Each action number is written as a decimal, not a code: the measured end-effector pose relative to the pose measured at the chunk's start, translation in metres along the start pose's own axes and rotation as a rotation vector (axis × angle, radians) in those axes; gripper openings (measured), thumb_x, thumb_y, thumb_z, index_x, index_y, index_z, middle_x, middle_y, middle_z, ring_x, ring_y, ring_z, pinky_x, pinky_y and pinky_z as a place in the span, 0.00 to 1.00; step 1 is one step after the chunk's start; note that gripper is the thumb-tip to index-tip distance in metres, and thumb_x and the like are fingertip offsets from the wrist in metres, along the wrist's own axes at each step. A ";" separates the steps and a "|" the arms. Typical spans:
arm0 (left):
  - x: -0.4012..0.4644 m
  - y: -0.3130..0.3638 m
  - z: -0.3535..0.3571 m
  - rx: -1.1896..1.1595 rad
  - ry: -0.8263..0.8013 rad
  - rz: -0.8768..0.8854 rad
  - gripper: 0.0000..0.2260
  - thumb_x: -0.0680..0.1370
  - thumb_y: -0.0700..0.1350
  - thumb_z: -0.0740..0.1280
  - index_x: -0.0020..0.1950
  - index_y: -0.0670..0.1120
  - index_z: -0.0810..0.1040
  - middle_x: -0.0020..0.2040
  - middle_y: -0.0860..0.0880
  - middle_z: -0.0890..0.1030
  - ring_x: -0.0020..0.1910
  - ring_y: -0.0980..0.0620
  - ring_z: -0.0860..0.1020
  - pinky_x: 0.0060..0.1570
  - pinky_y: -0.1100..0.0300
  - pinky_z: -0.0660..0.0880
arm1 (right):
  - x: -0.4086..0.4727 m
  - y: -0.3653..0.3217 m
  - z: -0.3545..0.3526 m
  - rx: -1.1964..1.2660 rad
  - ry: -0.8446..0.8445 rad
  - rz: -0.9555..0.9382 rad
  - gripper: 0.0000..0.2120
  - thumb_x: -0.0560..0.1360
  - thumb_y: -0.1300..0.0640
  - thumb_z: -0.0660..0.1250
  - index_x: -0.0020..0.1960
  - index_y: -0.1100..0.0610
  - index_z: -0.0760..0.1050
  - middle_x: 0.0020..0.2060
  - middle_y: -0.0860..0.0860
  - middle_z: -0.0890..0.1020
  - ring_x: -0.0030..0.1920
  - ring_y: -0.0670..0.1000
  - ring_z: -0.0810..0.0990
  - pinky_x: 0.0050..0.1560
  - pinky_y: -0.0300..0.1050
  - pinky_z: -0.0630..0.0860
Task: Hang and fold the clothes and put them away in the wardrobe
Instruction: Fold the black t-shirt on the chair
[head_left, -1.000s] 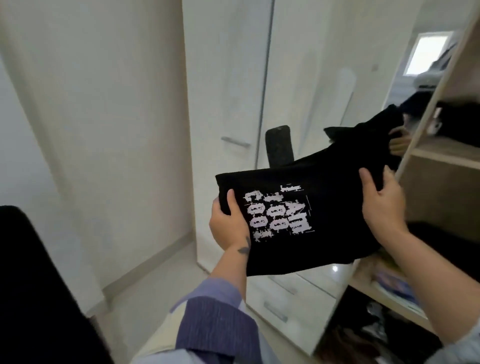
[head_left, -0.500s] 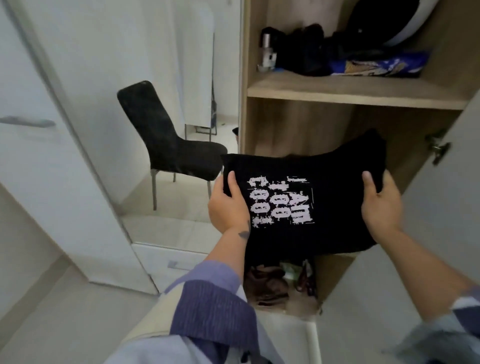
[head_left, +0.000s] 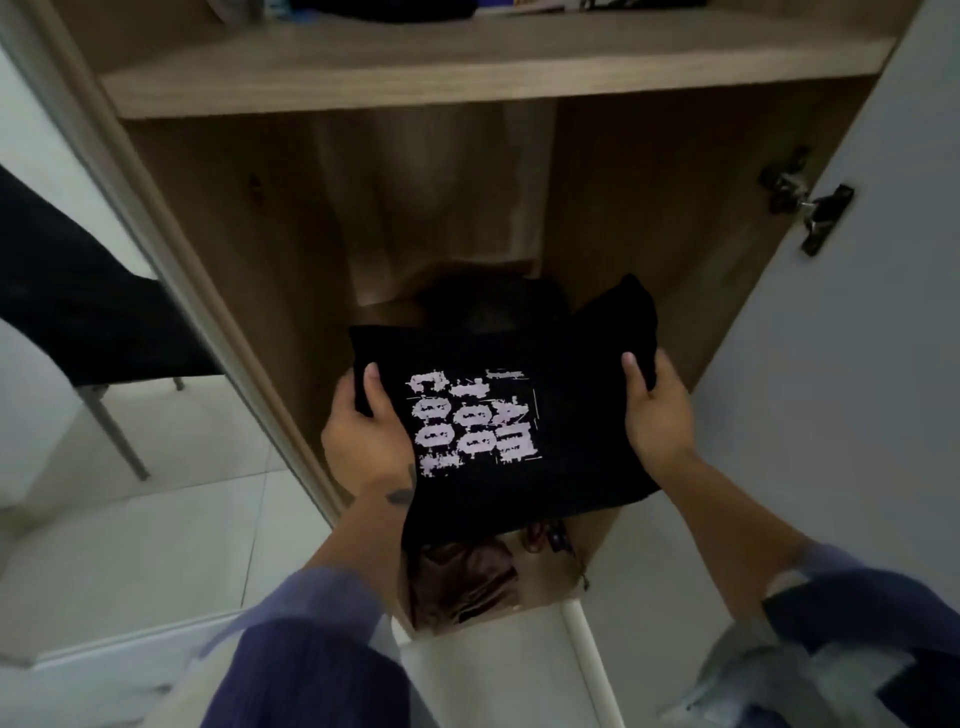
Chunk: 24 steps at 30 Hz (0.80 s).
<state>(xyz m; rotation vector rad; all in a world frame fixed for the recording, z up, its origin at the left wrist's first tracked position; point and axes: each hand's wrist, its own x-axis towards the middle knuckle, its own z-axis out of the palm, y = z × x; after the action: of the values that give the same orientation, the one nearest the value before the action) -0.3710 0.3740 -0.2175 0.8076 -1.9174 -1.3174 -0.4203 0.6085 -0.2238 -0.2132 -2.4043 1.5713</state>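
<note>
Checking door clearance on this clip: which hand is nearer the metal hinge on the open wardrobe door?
Right. The right hand grips the folded black shirt below-left of the hinge; the left hand grips the shirt's opposite edge, farther away.

Head camera, close, looking forward-down into open wardrobe (head_left: 467, 83) compartment.

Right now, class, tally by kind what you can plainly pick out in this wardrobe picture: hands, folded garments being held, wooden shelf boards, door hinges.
Hands: 2, left hand, right hand
Folded black T-shirt: 1
Wooden shelf board: 1
Door hinge: 1
Total: 5
</note>
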 end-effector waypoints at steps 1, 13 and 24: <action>0.004 -0.008 0.010 0.009 -0.009 -0.001 0.16 0.81 0.55 0.58 0.63 0.51 0.77 0.52 0.50 0.82 0.47 0.54 0.76 0.44 0.65 0.67 | 0.008 0.013 0.007 -0.008 -0.007 0.025 0.24 0.80 0.43 0.54 0.73 0.52 0.65 0.66 0.50 0.75 0.66 0.52 0.72 0.65 0.47 0.70; 0.053 -0.132 0.120 0.154 -0.018 -0.022 0.17 0.81 0.56 0.55 0.64 0.52 0.76 0.53 0.44 0.82 0.52 0.42 0.78 0.43 0.59 0.67 | 0.092 0.131 0.093 -0.365 -0.083 0.034 0.21 0.81 0.43 0.51 0.67 0.53 0.67 0.54 0.60 0.79 0.56 0.63 0.77 0.51 0.53 0.73; 0.043 -0.176 0.134 0.719 -0.325 0.367 0.26 0.81 0.60 0.46 0.76 0.51 0.57 0.78 0.50 0.56 0.77 0.49 0.51 0.72 0.42 0.48 | 0.088 0.144 0.136 -0.933 -0.086 -0.207 0.32 0.75 0.36 0.40 0.76 0.46 0.53 0.75 0.61 0.56 0.75 0.61 0.55 0.71 0.63 0.51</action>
<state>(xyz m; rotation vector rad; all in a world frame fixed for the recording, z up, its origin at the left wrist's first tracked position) -0.4827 0.3586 -0.4129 0.5312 -2.6982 -0.5434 -0.5473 0.5712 -0.3954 -0.0557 -2.9217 0.2908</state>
